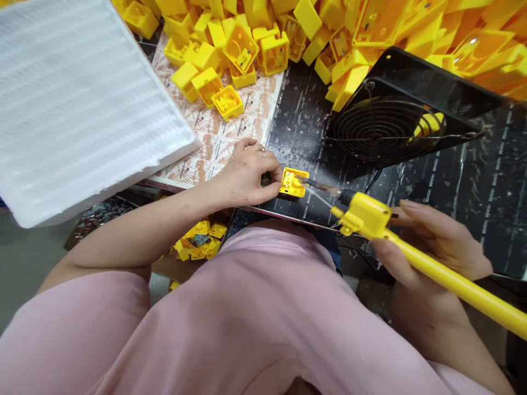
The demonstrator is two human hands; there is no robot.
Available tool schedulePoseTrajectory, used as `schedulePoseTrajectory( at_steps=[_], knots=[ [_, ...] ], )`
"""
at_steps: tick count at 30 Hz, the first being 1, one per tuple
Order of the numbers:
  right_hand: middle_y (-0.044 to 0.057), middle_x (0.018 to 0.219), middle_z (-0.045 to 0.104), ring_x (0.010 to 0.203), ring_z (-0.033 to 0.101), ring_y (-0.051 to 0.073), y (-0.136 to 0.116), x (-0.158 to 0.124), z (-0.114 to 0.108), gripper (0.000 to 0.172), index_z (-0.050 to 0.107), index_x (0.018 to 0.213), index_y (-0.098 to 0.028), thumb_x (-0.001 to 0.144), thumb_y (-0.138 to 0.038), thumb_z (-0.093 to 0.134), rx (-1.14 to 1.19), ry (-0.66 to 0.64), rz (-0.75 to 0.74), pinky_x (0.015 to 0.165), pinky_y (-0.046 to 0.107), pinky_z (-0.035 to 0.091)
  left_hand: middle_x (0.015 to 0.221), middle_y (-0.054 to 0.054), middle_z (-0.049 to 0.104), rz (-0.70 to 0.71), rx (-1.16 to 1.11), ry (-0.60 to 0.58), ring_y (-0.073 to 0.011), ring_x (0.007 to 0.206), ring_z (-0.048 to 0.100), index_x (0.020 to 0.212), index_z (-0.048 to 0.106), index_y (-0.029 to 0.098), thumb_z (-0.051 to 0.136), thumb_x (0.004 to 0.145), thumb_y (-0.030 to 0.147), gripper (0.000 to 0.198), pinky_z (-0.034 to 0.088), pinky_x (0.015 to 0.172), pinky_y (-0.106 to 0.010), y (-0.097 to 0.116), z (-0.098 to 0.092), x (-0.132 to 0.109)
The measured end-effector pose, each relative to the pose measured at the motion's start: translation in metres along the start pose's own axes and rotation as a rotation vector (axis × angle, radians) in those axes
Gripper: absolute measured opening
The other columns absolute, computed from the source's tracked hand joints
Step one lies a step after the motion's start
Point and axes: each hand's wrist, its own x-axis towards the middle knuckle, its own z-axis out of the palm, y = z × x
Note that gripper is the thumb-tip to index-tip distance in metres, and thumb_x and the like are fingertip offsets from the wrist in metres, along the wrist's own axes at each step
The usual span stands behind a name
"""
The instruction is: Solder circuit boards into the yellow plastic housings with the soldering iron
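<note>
My left hand (249, 174) is closed round a small yellow plastic housing (293, 182) and holds it down on the black mat (304, 126) at the table's near edge. My right hand (432, 241) grips a yellow soldering iron (370, 216) by its long handle. The iron's metal tip points left and touches the housing's right side. A ring shows on one finger of my left hand.
A big heap of yellow housings (255, 38) covers the back of the table. A black fan with a wire grille (387, 129) leans at the right. A white foam sheet (78, 99) lies at the left. More yellow parts (200, 241) sit under the table.
</note>
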Motion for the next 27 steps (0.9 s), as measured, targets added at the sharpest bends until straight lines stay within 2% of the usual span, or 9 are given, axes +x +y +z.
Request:
schedulePoseTrajectory(
  at_steps=[1, 3, 5, 8, 11, 15, 18, 21, 27],
  knots=[
    [0.004, 0.097, 0.082, 0.068, 0.076, 0.020, -0.004, 0.005, 0.001, 0.047, 0.076, 0.125, -0.029, 0.081, -0.029, 0.091, 0.024, -0.047, -0.104, 0.056, 0.031, 0.064, 0.087, -0.002, 0.076, 0.005, 0.007, 0.003, -0.0217, 0.091, 0.065, 0.077, 0.070, 0.022, 0.057, 0.083, 0.033, 0.019, 0.034, 0.119, -0.054, 0.000, 0.001, 0.000],
    [0.002, 0.085, 0.080, 0.066, 0.076, 0.019, -0.006, 0.014, 0.002, 0.039, 0.075, 0.121, -0.027, 0.085, -0.026, 0.088, 0.074, -0.151, -0.296, 0.054, 0.027, 0.063, 0.086, -0.002, 0.076, 0.012, 0.020, 0.006, -0.0220, 0.091, 0.065, 0.077, 0.070, 0.021, 0.056, 0.083, 0.032, 0.019, 0.034, 0.119, -0.054, 0.000, 0.003, 0.000],
    [0.000, 0.077, 0.077, 0.065, 0.076, 0.017, -0.003, 0.019, 0.002, 0.022, 0.074, 0.111, -0.026, 0.091, -0.030, 0.083, 0.103, -0.207, -0.365, 0.053, 0.025, 0.062, 0.086, -0.002, 0.076, 0.012, 0.032, 0.006, -0.0221, 0.091, 0.065, 0.076, 0.070, 0.022, 0.057, 0.083, 0.032, 0.018, 0.035, 0.118, -0.054, 0.001, 0.004, 0.001],
    [-0.001, 0.077, 0.076, 0.067, 0.076, 0.016, 0.002, 0.021, 0.002, 0.007, 0.072, 0.098, -0.028, 0.098, -0.034, 0.076, 0.093, -0.238, -0.348, 0.055, 0.026, 0.064, 0.085, -0.002, 0.076, 0.011, 0.040, 0.013, -0.0224, 0.090, 0.065, 0.075, 0.069, 0.022, 0.057, 0.082, 0.031, 0.017, 0.035, 0.117, -0.053, 0.001, 0.005, 0.002],
    [-0.001, 0.078, 0.075, 0.070, 0.075, 0.014, 0.001, 0.024, 0.004, 0.010, 0.068, 0.094, -0.027, 0.100, -0.033, 0.073, 0.063, -0.279, -0.394, 0.058, 0.024, 0.063, 0.084, -0.002, 0.075, 0.022, 0.043, 0.020, -0.0223, 0.089, 0.065, 0.075, 0.069, 0.021, 0.057, 0.082, 0.031, 0.017, 0.036, 0.116, -0.053, 0.001, 0.006, 0.003],
    [0.000, 0.079, 0.073, 0.071, 0.074, 0.011, -0.006, 0.033, 0.002, 0.015, 0.065, 0.096, -0.023, 0.096, -0.028, 0.080, 0.022, -0.330, -0.507, 0.060, 0.020, 0.060, 0.080, -0.002, 0.074, 0.028, 0.059, 0.024, -0.0215, 0.087, 0.063, 0.074, 0.068, 0.021, 0.056, 0.081, 0.031, 0.018, 0.038, 0.115, -0.052, 0.000, 0.008, 0.005],
    [0.001, 0.079, 0.073, 0.073, 0.074, 0.011, -0.010, 0.036, -0.003, 0.013, 0.065, 0.094, -0.025, 0.101, -0.032, 0.073, -0.003, -0.374, -0.453, 0.061, 0.022, 0.061, 0.077, -0.001, 0.072, 0.028, 0.075, 0.028, -0.0205, 0.085, 0.062, 0.073, 0.067, 0.021, 0.056, 0.081, 0.031, 0.017, 0.038, 0.114, -0.051, 0.000, 0.008, 0.006],
    [0.003, 0.079, 0.073, 0.076, 0.075, 0.012, -0.011, 0.034, -0.008, 0.021, 0.066, 0.094, -0.026, 0.108, -0.040, 0.061, -0.026, -0.355, -0.369, 0.064, 0.024, 0.062, 0.076, -0.001, 0.070, 0.052, 0.079, 0.009, -0.0193, 0.082, 0.060, 0.073, 0.067, 0.020, 0.055, 0.083, 0.032, 0.019, 0.039, 0.113, -0.050, 0.000, 0.007, 0.006],
    [0.001, 0.079, 0.074, 0.072, 0.073, 0.012, -0.006, 0.031, -0.006, 0.015, 0.066, 0.097, -0.029, 0.106, -0.040, 0.064, -0.001, -0.322, -0.388, 0.059, 0.024, 0.059, 0.077, 0.000, 0.069, 0.058, 0.116, -0.022, -0.0198, 0.084, 0.061, 0.076, 0.068, 0.020, 0.056, 0.085, 0.033, 0.020, 0.040, 0.112, -0.050, -0.002, 0.005, 0.007]
  ],
)
